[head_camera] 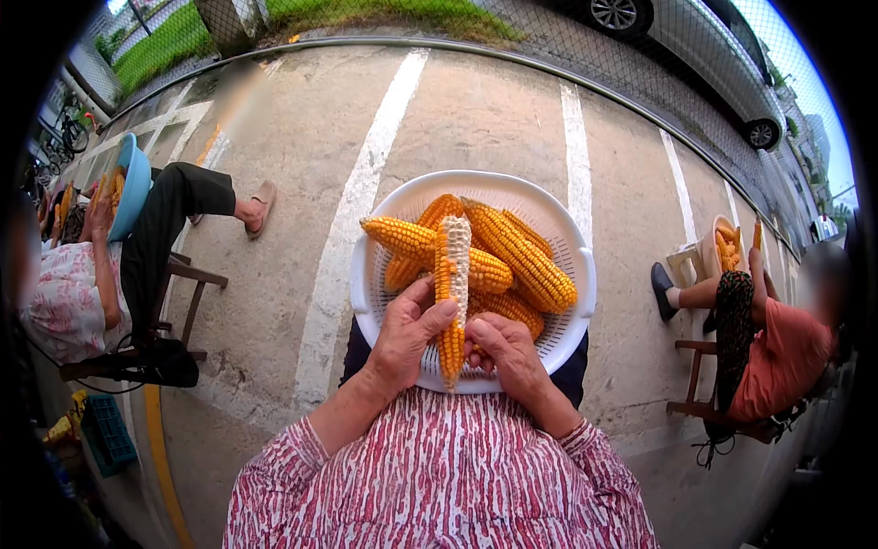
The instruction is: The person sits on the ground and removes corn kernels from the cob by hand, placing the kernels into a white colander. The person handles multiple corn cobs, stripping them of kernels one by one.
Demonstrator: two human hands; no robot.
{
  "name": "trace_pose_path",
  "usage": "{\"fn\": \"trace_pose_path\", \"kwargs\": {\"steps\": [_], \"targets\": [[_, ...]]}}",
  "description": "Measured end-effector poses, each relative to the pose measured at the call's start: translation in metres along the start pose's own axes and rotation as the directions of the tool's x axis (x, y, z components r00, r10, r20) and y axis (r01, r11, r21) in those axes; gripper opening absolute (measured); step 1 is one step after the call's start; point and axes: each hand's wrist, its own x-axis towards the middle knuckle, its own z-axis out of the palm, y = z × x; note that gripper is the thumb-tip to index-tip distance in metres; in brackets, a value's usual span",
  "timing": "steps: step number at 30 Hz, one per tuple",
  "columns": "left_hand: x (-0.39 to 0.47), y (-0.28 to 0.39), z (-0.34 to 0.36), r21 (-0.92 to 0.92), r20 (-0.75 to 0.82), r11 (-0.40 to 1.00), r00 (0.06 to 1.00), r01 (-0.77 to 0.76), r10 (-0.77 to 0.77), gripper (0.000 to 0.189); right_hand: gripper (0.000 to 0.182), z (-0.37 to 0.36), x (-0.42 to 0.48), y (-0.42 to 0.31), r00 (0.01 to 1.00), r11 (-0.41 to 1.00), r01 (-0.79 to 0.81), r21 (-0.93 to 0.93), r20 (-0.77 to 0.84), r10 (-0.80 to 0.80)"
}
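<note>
Upright in my left hand is a dried corn cob, gripped between thumb and fingers. Its right face is bare and pale from the tip downward, while yellow kernels cover the left side and the lower end. My right hand is curled against the cob's lower right edge. A little yellow shows by its fingertips, but I cannot tell whether they hold kernels. Below both hands, a white plastic basket with slotted sides rests on my lap. Several whole corn cobs lie piled in it, and its bottom is mostly hidden.
To the left sits a person with a blue basin of corn. Another person sits at right beside a tub of corn. Concrete with painted white lines surrounds me. A wire-mesh fence and parked car stand beyond.
</note>
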Motion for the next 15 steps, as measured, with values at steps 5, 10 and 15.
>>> {"fn": "trace_pose_path", "kwargs": {"steps": [5, 10, 15], "targets": [[0.0009, -0.0024, -0.0009, 0.035, 0.014, 0.999, 1.000, 0.000, 0.000, 0.037, 0.031, -0.0010, 0.0031, 0.0036, 0.998, 0.988, 0.046, -0.150, 0.037, -0.041], [0.0023, -0.0054, -0.0012, 0.071, 0.011, 0.997, 1.000, -0.028, 0.027, 0.036, 0.029, 0.0006, 0.0037, 0.0059, 0.997, 0.984, 0.074, -0.165, 0.020, -0.072], [0.0016, -0.0045, -0.0012, 0.058, 0.009, 0.998, 1.000, -0.020, 0.020, 0.037, 0.029, 0.0052, 0.0018, 0.0069, 0.987, 0.959, 0.160, -0.236, 0.008, -0.162]]}}
